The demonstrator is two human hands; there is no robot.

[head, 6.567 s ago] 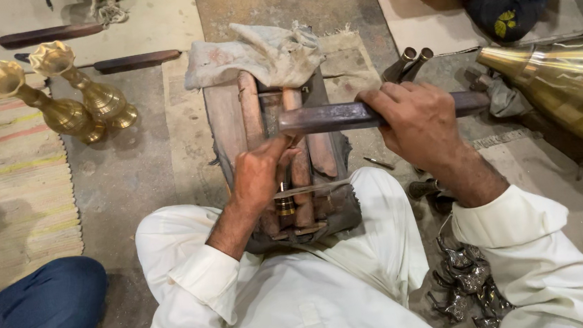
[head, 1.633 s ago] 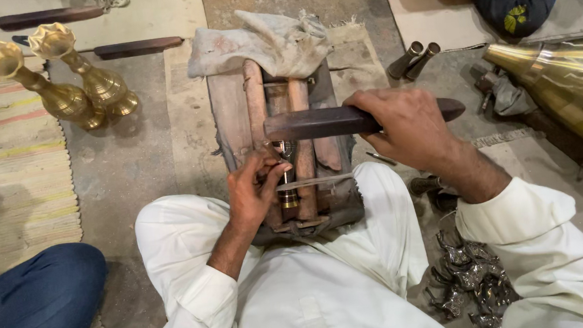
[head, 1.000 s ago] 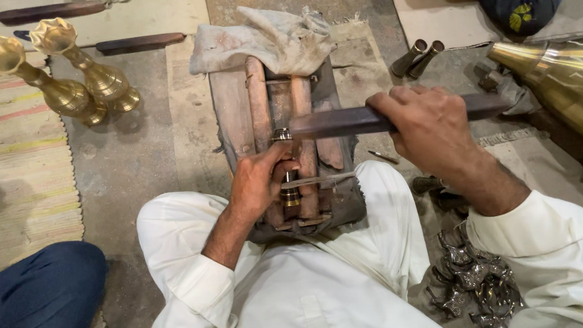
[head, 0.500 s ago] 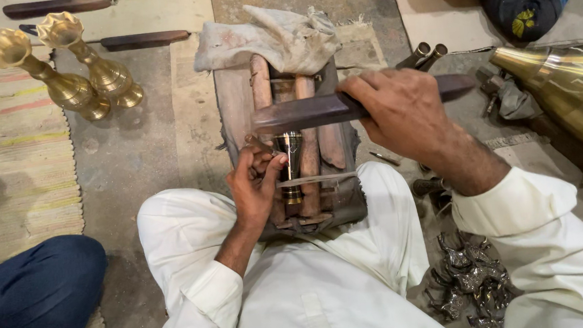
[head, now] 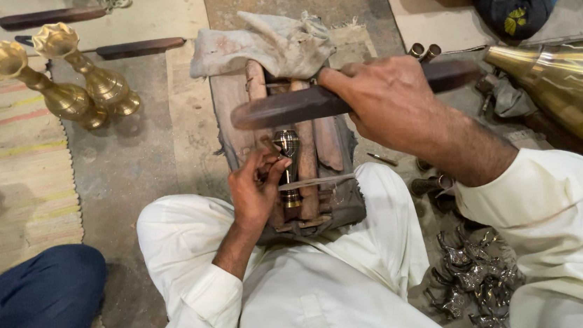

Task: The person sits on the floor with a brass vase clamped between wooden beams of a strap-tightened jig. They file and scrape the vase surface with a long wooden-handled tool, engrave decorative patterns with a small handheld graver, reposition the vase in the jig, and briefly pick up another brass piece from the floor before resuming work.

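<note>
Workshop floor (head: 131,178), wooden jig. My left hand (head: 255,188) pinching small brass fitting (head: 288,164); right hand (head: 388,99) fisted round dark flat wooden bat (head: 286,107), raised above. Striking step, I judge; next needs square blow clear of fingers.

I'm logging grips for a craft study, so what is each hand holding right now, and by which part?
The right hand grips the long dark file around its right-hand part, fingers wrapped over it. The left hand pinches the small brass piece near its top, on the wooden block.

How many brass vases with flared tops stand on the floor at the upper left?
2. One brass vase stands at the far left; the other vase stands just right of it, their bases close together. None seems hidden.
</note>
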